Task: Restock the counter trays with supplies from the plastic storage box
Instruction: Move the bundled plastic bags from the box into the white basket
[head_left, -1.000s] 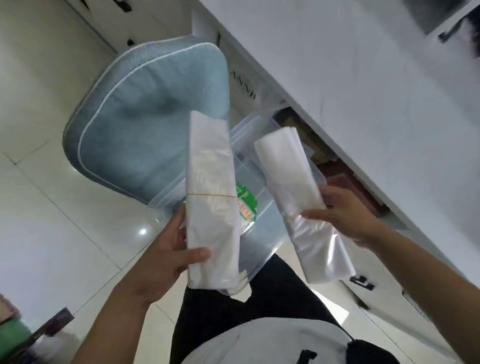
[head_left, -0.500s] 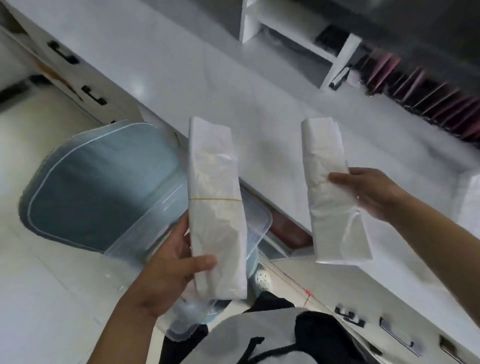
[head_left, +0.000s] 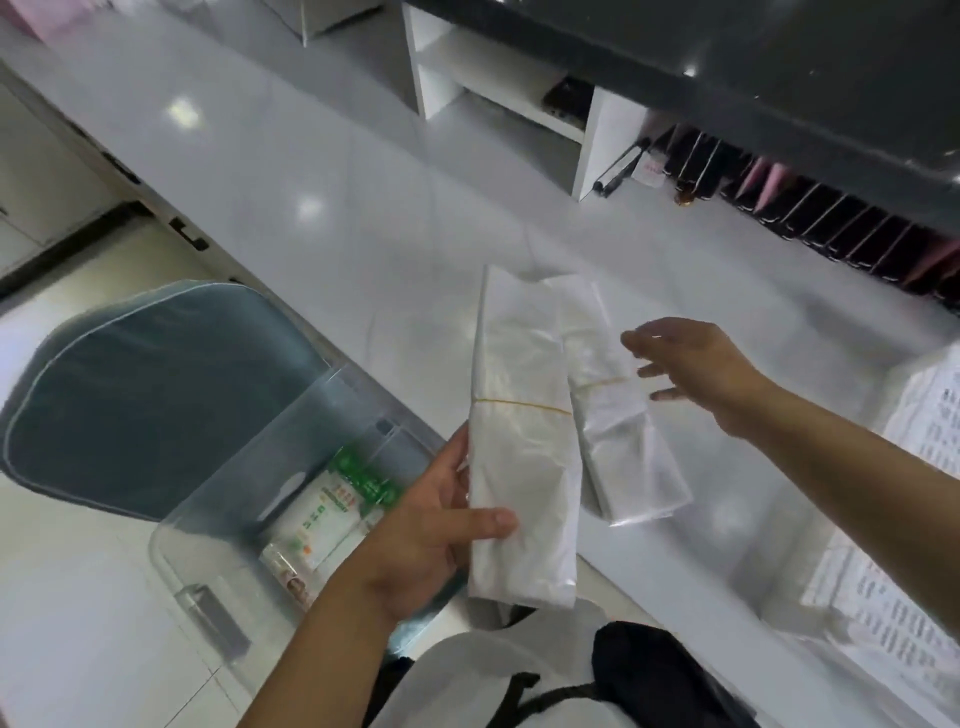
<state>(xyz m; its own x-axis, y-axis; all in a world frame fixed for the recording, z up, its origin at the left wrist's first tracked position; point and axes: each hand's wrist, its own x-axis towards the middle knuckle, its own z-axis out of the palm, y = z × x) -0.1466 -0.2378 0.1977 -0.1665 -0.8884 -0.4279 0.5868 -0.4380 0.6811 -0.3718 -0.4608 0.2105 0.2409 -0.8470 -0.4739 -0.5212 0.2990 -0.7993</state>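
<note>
— What do we have in our left hand (head_left: 436, 525)?

— We grip a banded bundle of clear plastic bags (head_left: 522, 457), thumb curled across its front and fingers behind it. It stands nearly upright, held at the near edge of the white worktop (head_left: 322, 171), with a thin yellow rubber band (head_left: 519, 405) round its middle.

— And our right hand (head_left: 696, 369)?

— It holds nothing. Its fingers are spread and loosely straight, just right of a second banded bundle (head_left: 618, 415). We cannot tell whether the fingertips touch that bundle; motion blurs them. The second bundle lies on the worktop, its left edge hidden behind the one we hold.

— Where is the plastic storage box (head_left: 249, 478)?

— Below the worktop's near edge, to the left of our left hand. It is clear-walled and open on top, with green and white packets (head_left: 332, 499) lying inside.

— What else stands near the worktop?

— A blue-grey cushioned chair (head_left: 140, 405) left of the box. At the worktop's right end we see a white perforated tray (head_left: 914, 467). At its far side there is a white shelf unit (head_left: 498, 67) and a row of dark and pink items (head_left: 831, 218), too blurred to name.
</note>
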